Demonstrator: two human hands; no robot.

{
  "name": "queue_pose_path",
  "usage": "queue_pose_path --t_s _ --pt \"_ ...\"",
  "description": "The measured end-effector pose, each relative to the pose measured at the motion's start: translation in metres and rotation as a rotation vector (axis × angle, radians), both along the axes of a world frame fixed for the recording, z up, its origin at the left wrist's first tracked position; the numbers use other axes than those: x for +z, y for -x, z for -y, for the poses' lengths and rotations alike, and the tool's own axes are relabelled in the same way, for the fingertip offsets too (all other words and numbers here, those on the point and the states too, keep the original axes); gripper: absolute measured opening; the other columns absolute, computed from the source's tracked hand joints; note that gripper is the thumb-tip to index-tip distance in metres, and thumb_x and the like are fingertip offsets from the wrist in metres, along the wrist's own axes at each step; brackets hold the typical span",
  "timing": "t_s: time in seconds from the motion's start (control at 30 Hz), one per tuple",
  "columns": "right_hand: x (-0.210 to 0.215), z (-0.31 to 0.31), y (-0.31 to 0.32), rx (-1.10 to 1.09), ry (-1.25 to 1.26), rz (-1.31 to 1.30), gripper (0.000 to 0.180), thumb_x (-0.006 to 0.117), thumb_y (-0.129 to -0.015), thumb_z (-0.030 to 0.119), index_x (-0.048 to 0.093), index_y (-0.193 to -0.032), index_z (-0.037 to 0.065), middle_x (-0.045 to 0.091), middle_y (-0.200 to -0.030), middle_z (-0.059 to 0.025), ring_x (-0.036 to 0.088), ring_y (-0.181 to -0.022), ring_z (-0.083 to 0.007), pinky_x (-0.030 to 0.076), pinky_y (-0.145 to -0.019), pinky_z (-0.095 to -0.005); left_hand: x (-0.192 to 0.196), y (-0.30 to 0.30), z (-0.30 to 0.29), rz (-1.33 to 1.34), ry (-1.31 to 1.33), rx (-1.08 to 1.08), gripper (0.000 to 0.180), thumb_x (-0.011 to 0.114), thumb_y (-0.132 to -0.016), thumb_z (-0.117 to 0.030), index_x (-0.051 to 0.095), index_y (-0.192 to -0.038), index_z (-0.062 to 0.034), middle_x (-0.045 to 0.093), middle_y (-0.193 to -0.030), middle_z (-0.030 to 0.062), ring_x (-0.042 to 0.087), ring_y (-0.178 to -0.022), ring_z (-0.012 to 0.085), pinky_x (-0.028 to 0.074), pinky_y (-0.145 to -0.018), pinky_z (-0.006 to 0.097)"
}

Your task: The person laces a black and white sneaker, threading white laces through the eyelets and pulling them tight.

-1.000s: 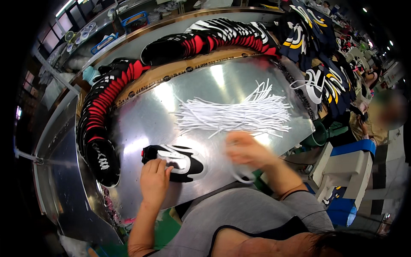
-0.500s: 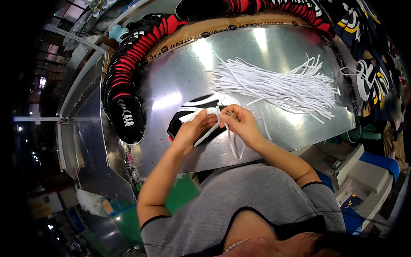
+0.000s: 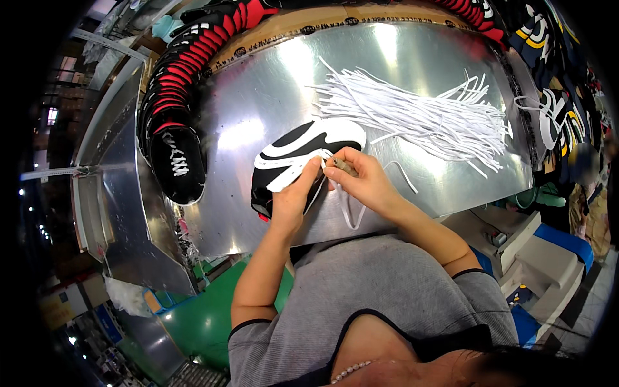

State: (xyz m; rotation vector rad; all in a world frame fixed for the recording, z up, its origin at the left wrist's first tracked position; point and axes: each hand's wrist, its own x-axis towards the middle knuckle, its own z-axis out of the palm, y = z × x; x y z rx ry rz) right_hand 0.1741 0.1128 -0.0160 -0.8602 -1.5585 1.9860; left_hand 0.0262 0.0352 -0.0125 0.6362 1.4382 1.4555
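A black and white shoe upper (image 3: 345, 133) with a red tab at its heel end lies on the metal table in front of me. My left hand (image 3: 298, 191) pinches its white lace edge, the thumb near the eyelets. In my right hand (image 3: 365, 182) is a small hand tool with a short brownish handle (image 3: 345, 168); its tip is hidden at the upper, by my left thumb. A white shoelace (image 3: 349, 216) hangs in a loop below my fingers, and its loose end lies to the right of my right hand.
A bundle of white laces (image 3: 419, 116) lies across the metal table (image 3: 238, 103). Nested black and red shoes (image 3: 173, 97) curve along the left and far edges. More dark uppers with white and yellow (image 3: 558, 122) are at the right, above a beige machine or bin (image 3: 548, 258).
The shoe upper has rolled, showing more of its white-striped side. My left hand has moved from its opening to the lace edge. The right hand has stayed close by with the tool.
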Motion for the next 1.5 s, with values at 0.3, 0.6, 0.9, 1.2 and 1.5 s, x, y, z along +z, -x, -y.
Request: queue_pose_path --t_s 0.3,0.6,0.9,1.2,1.5 --pt "0.003 0.004 -0.019 -0.045 -0.221 0.037 0.015 0.053 -0.100 0.009 0.053 -0.111 -0.001 0.067 -0.084 -0.0047 0.052 -0.063 -0.0048 0.042 -0.057 -0.0202 0.000 -0.006 0.005 -0.076 -0.032 0.006 0.014 0.066 -0.094 -0.014 0.071 -0.100 -0.0016 0.072 -0.091 0.0024 0.062 -0.077 0.0079 0.048 -0.068 0.023" --pt "0.006 -0.003 -0.012 -0.018 -0.374 0.203 0.015 0.054 -0.097 0.007 0.048 -0.108 0.000 0.068 -0.080 -0.0097 0.063 -0.068 -0.0161 0.049 -0.065 -0.0292 0.002 -0.010 0.013 -1.083 -0.250 -0.076 0.017 0.068 -0.091 -0.005 0.071 -0.106 0.0025 0.074 -0.101 0.0099 0.071 -0.088 0.0191 0.054 -0.078 0.028" --pt "0.026 -0.020 -0.018 0.140 -0.586 0.365 0.026 0.060 -0.094 0.012 0.053 -0.117 0.001 0.069 -0.087 -0.0103 0.065 -0.072 -0.0206 0.050 -0.067 -0.0349 -0.003 0.010 0.020 -0.292 -0.041 -0.062 0.019 0.062 -0.096 -0.013 0.071 -0.094 0.0035 0.071 -0.085 0.0035 0.065 -0.081 0.0105 0.050 -0.074 0.027" --pt "0.002 -0.051 0.002 -0.141 -0.074 0.164 0.047 0.083 -0.077 0.010 0.059 -0.115 0.001 0.065 -0.104 -0.0042 0.058 -0.097 -0.0100 0.045 -0.083 -0.0230 -0.001 0.030 0.004 -0.422 0.075 -0.004 0.032 0.061 -0.099 -0.025 0.066 -0.110 0.0041 0.072 -0.096 0.0077 0.069 -0.084 0.0161 0.054 -0.076 0.028" --pt "-0.021 -0.043 0.001 -0.197 -0.035 0.045 0.026 0.078 -0.084 0.022 0.065 -0.099 0.005 0.065 -0.084 -0.0004 0.058 -0.076 -0.0070 0.047 -0.067 -0.0236 0.004 0.035 0.017 -1.139 0.065 -0.270 0.021 0.071 -0.087 -0.012 0.068 -0.107 -0.0038 0.068 -0.079 0.0163 0.065 -0.067 0.0307 0.049 -0.063 0.038"
